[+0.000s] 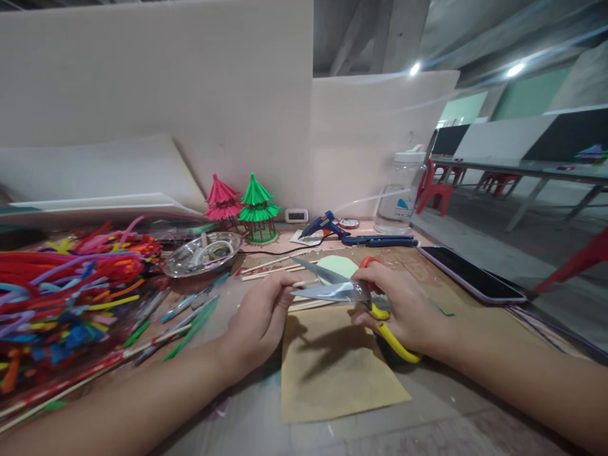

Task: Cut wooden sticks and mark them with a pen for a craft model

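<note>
My right hand (403, 307) grips a pair of scissors (339, 291) with yellow and orange handles. Their blades are spread and point left toward my left hand (263, 316). Thumb and fingers of that left hand are pinched together near the blade tips; what they hold is too small to make out. Below both hands lies a square of brown paper (332, 386), with shadows across it. Behind the blades are a pale green disc (339, 266) and several thin wooden sticks (266, 267).
Pipe cleaners (85, 272) are heaped at left, beside a metal dish (180, 266). Behind stand a pink model pavilion (223, 199) and a green one (258, 209). A blue glue gun (323, 223), clear bottle (396, 196), blue-handled tool (380, 241) and phone (470, 272) lie farther right.
</note>
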Demonstrator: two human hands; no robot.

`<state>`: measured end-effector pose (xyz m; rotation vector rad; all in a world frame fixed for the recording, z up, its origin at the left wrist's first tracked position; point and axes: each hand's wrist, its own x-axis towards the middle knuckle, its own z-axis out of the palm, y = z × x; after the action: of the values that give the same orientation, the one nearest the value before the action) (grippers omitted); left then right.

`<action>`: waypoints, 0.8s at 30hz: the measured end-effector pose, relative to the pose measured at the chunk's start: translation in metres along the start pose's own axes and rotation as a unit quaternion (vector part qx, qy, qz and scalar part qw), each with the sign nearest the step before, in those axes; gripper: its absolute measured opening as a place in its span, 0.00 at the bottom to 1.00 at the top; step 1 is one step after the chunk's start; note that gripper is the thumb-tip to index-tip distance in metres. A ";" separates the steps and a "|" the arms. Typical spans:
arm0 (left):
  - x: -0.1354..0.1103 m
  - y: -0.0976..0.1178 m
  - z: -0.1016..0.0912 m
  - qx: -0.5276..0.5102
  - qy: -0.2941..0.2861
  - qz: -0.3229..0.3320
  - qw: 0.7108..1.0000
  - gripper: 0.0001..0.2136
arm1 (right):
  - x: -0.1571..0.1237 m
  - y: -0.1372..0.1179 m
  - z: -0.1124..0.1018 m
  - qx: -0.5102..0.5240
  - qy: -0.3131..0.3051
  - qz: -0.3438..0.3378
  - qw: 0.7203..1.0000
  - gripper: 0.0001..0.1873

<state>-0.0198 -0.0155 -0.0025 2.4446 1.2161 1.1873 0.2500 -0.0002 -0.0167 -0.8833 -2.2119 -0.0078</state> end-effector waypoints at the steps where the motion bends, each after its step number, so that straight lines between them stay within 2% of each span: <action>1: 0.001 0.000 -0.001 -0.004 0.013 -0.001 1.000 0.09 | -0.001 0.001 0.001 0.012 0.005 0.005 1.000 0.18; 4: 0.008 0.003 -0.008 -0.023 0.041 -0.022 0.999 0.09 | -0.003 0.005 0.003 0.064 0.039 0.052 0.996 0.17; 8: 0.020 0.015 -0.017 -0.042 0.001 -0.084 0.996 0.15 | -0.003 0.008 0.007 0.090 0.043 0.119 0.988 0.19; 11: 0.025 0.030 -0.020 -0.074 -0.033 -0.110 0.991 0.15 | -0.001 0.005 0.007 0.085 0.031 0.112 0.990 0.19; 15: 0.025 0.050 -0.024 -0.143 -0.063 -0.102 0.982 0.14 | 0.002 0.001 0.004 0.075 0.015 0.074 0.994 0.18; 17: 0.023 0.055 -0.026 -0.170 -0.049 -0.098 0.979 0.14 | 0.002 0.000 0.003 0.071 0.009 0.073 0.995 0.18; 21: 0.021 0.052 -0.027 -0.228 0.030 -0.106 0.967 0.12 | 0.004 -0.002 0.003 0.071 0.004 0.093 0.993 0.18; 24: 0.021 0.049 -0.029 -0.226 0.077 -0.105 0.966 0.15 | 0.005 -0.004 0.002 0.074 -0.013 0.110 0.991 0.18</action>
<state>-0.0039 -0.0374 0.0513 1.8780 1.0637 1.4242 0.2436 0.0006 -0.0141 -1.0434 -2.0972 0.2716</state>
